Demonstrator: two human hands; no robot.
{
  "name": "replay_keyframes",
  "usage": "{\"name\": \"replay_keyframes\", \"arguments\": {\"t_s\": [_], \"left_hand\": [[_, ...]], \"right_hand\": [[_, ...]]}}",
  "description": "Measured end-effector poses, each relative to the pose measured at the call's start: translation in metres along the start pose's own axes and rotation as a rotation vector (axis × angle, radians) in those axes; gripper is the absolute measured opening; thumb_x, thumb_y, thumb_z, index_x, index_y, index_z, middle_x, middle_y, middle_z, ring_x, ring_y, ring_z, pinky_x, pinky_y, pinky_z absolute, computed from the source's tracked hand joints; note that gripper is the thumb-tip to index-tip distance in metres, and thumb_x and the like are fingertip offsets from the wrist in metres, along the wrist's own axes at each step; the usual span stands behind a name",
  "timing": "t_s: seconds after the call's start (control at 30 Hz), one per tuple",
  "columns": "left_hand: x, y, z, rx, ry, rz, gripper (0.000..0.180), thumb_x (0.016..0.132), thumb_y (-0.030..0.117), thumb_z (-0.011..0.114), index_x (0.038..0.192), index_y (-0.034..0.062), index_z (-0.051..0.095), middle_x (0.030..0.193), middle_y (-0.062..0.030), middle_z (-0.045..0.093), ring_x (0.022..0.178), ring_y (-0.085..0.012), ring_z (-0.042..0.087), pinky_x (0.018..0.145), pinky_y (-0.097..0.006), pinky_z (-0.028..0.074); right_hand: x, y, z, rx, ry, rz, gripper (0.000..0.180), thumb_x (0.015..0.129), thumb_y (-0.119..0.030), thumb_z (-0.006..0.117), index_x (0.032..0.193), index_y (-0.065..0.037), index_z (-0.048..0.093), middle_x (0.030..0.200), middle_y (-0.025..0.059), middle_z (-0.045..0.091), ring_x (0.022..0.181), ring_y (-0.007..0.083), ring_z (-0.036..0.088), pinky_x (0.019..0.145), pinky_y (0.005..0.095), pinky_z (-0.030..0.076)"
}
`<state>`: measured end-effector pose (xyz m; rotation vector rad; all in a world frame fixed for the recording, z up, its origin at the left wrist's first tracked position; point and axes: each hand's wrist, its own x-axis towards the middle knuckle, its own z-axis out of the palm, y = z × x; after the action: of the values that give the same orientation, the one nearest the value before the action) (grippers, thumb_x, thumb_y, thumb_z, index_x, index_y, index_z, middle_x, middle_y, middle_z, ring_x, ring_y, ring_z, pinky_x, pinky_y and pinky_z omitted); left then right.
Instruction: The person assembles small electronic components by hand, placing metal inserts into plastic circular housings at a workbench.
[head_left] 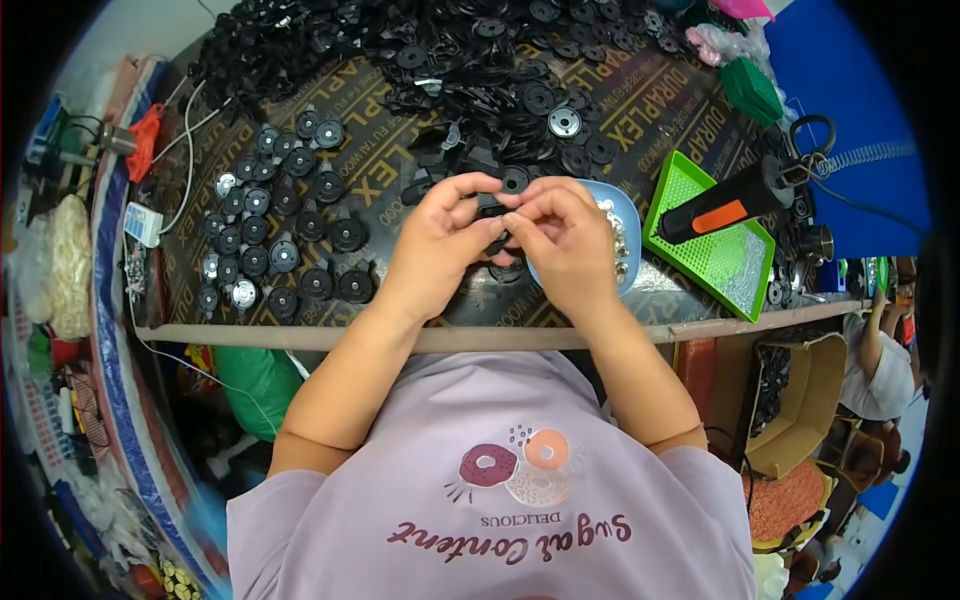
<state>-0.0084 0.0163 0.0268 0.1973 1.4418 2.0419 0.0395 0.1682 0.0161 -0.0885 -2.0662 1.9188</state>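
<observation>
Both of my hands meet over the middle of the table, close to its near edge. Between their fingertips is a small black plastic part [491, 204], mostly covered by the fingers. My left hand [440, 240] is closed in a pinch on it from the left. From the right, my right hand [568, 240] pinches at the same part, thumb and index finger pressed together; any smaller piece in them is hidden. Partly behind my right hand lies a light blue tray [629, 205] with several small shiny metal pieces [617, 240].
Round black parts [255, 230], some with silver discs, stand in rows at left. A large heap of black parts [470, 60] covers the back. At right, a black-and-orange electric screwdriver [720, 212] with a coiled cord [870, 153] rests across a green basket [668, 190].
</observation>
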Motion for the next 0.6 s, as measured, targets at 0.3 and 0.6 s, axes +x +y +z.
{"name": "replay_keyframes", "arguments": {"t_s": [0.3, 0.6], "left_hand": [[-0.006, -0.002, -0.025, -0.266, 0.058, -0.066, 0.034, 0.091, -0.002, 0.054, 0.123, 0.0063, 0.048, 0.120, -0.0153, 0.061, 0.086, -0.0252, 0.069, 0.066, -0.031, 0.058], [-0.013, -0.002, -0.031, -0.404, 0.043, -0.030, 0.035, 0.093, 0.001, 0.056, 0.125, 0.0063, 0.043, 0.127, -0.0172, 0.056, 0.100, -0.0298, 0.065, 0.080, -0.039, 0.057]], "right_hand": [[0.115, 0.048, -0.047, -1.063, 0.175, -0.290, 0.008, 0.078, -0.005, 0.067, 0.083, -0.002, 0.072, 0.092, 0.0186, 0.068, 0.087, 0.0392, 0.064, 0.079, 0.0447, 0.052], [0.116, 0.052, -0.044, -1.088, 0.130, -0.126, 0.013, 0.080, -0.006, 0.061, 0.090, -0.004, 0.070, 0.095, 0.0189, 0.067, 0.091, 0.0377, 0.063, 0.082, 0.0462, 0.051]]}}
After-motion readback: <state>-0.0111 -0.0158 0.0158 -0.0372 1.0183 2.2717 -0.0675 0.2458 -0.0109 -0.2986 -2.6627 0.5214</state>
